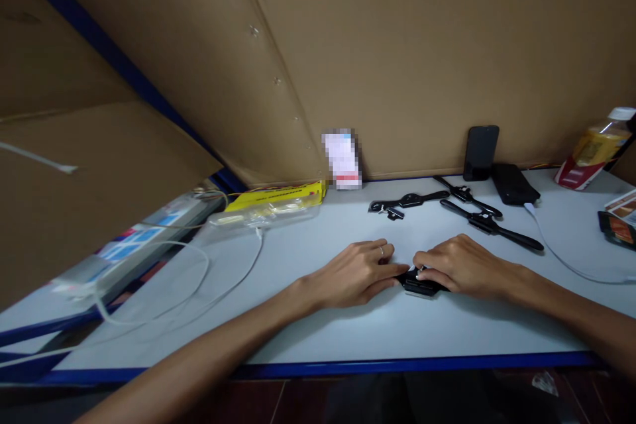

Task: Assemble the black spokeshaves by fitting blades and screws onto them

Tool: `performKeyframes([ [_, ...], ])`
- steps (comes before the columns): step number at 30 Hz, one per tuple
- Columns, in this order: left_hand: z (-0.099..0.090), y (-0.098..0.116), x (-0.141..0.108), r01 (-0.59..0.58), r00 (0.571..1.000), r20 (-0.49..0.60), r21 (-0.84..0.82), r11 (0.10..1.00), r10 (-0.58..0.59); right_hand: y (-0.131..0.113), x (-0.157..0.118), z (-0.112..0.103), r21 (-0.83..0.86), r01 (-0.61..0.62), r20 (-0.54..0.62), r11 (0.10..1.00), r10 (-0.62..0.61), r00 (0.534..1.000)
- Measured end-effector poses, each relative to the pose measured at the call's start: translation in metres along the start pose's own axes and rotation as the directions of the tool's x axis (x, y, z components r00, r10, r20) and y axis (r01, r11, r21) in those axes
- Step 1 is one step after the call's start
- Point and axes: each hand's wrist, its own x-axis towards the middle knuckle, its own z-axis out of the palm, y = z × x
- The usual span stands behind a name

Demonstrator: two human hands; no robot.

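Note:
A black spokeshave (421, 285) lies low over the front middle of the white table, between both hands. My left hand (358, 271), with a ring on one finger, is closed on its left handle. At the middle of the tool, the thumb and fingers of my right hand (462, 266) are pinched together by the screws; the right handle runs partly hidden under that hand. Farther back, several more spokeshaves rest on the table: one spokeshave (489, 224) at the right, another (464, 194) behind it, and a third (415, 199) beside a small black metal piece (395, 213).
A dark phone (481, 154) leans on the cardboard wall (422, 66), near a black device (514, 184) with a white cable (556, 248). A drink bottle (589, 152) stands at right. Left are a yellow packet (278, 195), a clear plastic case (268, 215) and a power strip (144, 245).

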Motion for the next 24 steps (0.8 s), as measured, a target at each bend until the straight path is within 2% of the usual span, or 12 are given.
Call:
performKeyframes([
  [5, -0.002, 0.003, 0.000, 0.011, 1.000, -0.006, -0.011, 1.000, -0.011, -0.002, 0.000, 0.004, -0.117, -0.004, -0.016, 0.993, 0.002, 1.000],
  [13, -0.002, 0.004, 0.000, 0.022, 1.000, -0.001, -0.034, 0.999, -0.022, -0.003, 0.001, 0.007, -0.201, 0.010, -0.029, 0.979, -0.016, 0.999],
  [20, 0.000, 0.002, 0.000, 0.047, 0.999, -0.002, -0.050, 0.998, -0.047, -0.006, -0.003, 0.002, -0.146, -0.016, -0.082, 0.989, 0.004, 0.997],
  [24, 0.003, -0.002, -0.001, 0.051, 0.999, -0.012, -0.041, 0.998, -0.052, -0.011, -0.002, 0.005, -0.187, -0.037, -0.047, 0.982, 0.029, 0.999],
])
